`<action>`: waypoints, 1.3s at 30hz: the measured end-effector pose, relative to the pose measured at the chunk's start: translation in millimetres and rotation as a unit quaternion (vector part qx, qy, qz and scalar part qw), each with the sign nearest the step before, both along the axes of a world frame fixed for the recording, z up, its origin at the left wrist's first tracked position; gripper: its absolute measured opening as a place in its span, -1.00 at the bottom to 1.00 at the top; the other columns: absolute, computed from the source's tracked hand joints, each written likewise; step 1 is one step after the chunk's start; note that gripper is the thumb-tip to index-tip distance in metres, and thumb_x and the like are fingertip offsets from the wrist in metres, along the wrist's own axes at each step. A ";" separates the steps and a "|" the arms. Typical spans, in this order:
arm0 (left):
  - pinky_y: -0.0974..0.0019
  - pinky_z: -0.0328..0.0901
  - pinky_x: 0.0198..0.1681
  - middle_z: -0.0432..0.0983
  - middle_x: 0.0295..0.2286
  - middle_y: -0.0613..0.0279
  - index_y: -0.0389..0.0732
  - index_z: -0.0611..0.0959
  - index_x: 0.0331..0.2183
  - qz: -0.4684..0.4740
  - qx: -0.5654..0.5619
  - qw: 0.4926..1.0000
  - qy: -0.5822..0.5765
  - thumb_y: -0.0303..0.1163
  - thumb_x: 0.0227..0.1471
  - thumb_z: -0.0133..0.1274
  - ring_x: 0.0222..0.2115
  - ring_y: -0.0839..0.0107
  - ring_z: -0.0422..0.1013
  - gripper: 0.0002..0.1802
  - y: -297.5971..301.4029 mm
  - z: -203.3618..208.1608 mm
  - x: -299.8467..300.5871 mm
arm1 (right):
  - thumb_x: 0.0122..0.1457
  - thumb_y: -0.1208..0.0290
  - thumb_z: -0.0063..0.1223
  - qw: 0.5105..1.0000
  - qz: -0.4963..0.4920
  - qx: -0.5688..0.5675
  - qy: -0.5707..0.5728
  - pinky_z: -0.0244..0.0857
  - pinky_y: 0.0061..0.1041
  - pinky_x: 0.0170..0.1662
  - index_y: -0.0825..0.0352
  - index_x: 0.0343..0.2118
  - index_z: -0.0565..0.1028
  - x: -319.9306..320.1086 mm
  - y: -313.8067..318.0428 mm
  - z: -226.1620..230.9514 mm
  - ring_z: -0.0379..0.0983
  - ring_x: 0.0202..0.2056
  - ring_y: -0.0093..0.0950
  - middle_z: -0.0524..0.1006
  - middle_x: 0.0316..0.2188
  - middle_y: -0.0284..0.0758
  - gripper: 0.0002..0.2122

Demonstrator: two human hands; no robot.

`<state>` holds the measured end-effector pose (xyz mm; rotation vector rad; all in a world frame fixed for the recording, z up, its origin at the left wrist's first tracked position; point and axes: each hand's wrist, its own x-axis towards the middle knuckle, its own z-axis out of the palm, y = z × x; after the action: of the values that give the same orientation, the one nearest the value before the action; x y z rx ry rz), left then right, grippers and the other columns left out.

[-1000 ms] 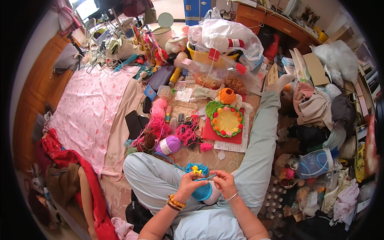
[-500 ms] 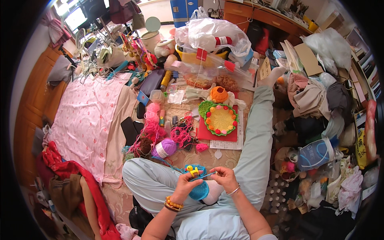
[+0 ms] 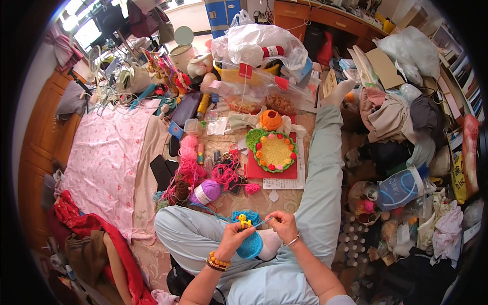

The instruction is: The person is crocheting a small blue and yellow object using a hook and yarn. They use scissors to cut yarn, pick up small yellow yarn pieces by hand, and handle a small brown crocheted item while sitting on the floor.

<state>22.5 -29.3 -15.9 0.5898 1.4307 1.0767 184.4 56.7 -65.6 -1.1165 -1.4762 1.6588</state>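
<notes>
A round blue crochet piece [image 3: 249, 247] hangs below the fingers of my left hand [image 3: 234, 239], which pinches its upper edge. On that hand's finger sits a small yellow duck-like figure [image 3: 243, 220], seemingly a yarn ring. My right hand [image 3: 282, 226] is closed around a thin crochet hook [image 3: 263, 222], its tip toward the blue work. Just beyond my hands lies loose blue yarn [image 3: 249, 214], a strand running left toward a purple yarn ball [image 3: 207, 191]. The stitches at the hook are too small to make out.
My bent left leg and stretched right leg frame the work. Ahead lie pink yarn [image 3: 189, 170], a crocheted flower-edged round [image 3: 274, 151] on a red folder [image 3: 254, 169], and an orange crocheted piece [image 3: 270, 120]. Bags and clothes pile up on the right, with a blue-and-white container [image 3: 400, 189].
The whole view has shifted slightly, so the surroundings sit further left. My hands keep hold of the blue crochet piece and hook, with only slight finger movement.
</notes>
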 end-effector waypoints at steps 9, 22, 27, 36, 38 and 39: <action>0.59 0.21 -0.49 0.46 -0.56 0.43 -0.32 0.60 -0.46 -0.001 0.013 0.998 0.064 -0.44 -0.12 0.15 -0.56 0.72 0.30 -0.86 -2.4 -6.8 1.4 | -0.14 0.48 0.11 0.895 0.016 0.359 -0.265 0.23 -0.53 -0.56 0.40 -0.53 0.48 -12.5 12.1 27.0 0.39 -0.65 -0.45 0.47 -0.64 -0.20 -0.89; 0.50 0.22 -0.52 0.46 -0.62 0.35 -0.33 0.60 -0.49 -0.023 0.034 0.991 0.126 -0.41 -0.17 0.17 -0.59 0.68 0.30 -0.82 17.7 -12.1 -21.2 | -0.12 0.44 0.15 0.974 -0.053 0.159 -0.153 0.19 -0.59 -0.62 0.45 -0.60 0.48 -22.8 24.3 -1.2 0.35 -0.69 -0.61 0.46 -0.74 -0.31 -0.84; 0.48 0.26 -0.45 0.47 -0.57 0.33 -0.30 0.60 -0.39 -0.100 0.113 0.961 0.232 -0.41 -0.15 0.16 -0.52 0.65 0.33 -0.79 38.2 -4.5 -31.6 | -0.08 0.48 0.13 0.979 -0.056 0.156 -0.121 0.10 -0.69 -0.69 0.42 -0.60 0.47 -9.1 42.3 -70.8 0.27 -0.74 -0.68 0.40 -0.76 -0.42 -0.88; 0.40 0.23 -0.52 0.40 -0.66 0.23 -0.34 0.59 -0.44 -0.260 0.123 0.945 0.154 -0.37 -0.16 0.16 -0.61 0.60 0.27 -0.77 57.8 -9.9 -56.8 | -0.07 0.52 0.11 0.953 -0.071 0.249 -0.161 0.06 -0.75 -0.71 0.40 -0.59 0.45 -22.6 49.8 -45.0 0.23 -0.75 -0.74 0.40 -0.74 -0.45 -0.91; 0.41 0.21 -0.55 0.38 -0.68 0.25 -0.35 0.58 -0.47 -0.162 0.049 0.985 0.043 -0.34 -0.17 0.18 -0.62 0.60 0.27 -0.75 55.1 -12.9 -58.5 | -0.07 0.52 0.11 0.982 -0.057 0.126 -0.127 0.07 -0.76 -0.71 0.40 -0.58 0.46 -37.0 48.7 4.8 0.24 -0.75 -0.74 0.40 -0.74 -0.44 -0.92; 0.41 0.21 -0.55 0.38 -0.68 0.25 -0.35 0.58 -0.47 -0.157 0.050 0.985 0.041 -0.34 -0.17 0.18 -0.62 0.60 0.27 -0.75 53.8 -17.5 -58.9 | -0.08 0.52 0.12 0.994 -0.052 0.001 -0.093 0.08 -0.76 -0.71 0.40 -0.57 0.46 -41.9 49.5 19.1 0.24 -0.74 -0.74 0.41 -0.73 -0.44 -0.92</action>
<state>-36.4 24.5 -33.4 0.9096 1.3051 0.8833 142.5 106.2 -46.5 -1.3540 -1.5073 1.5150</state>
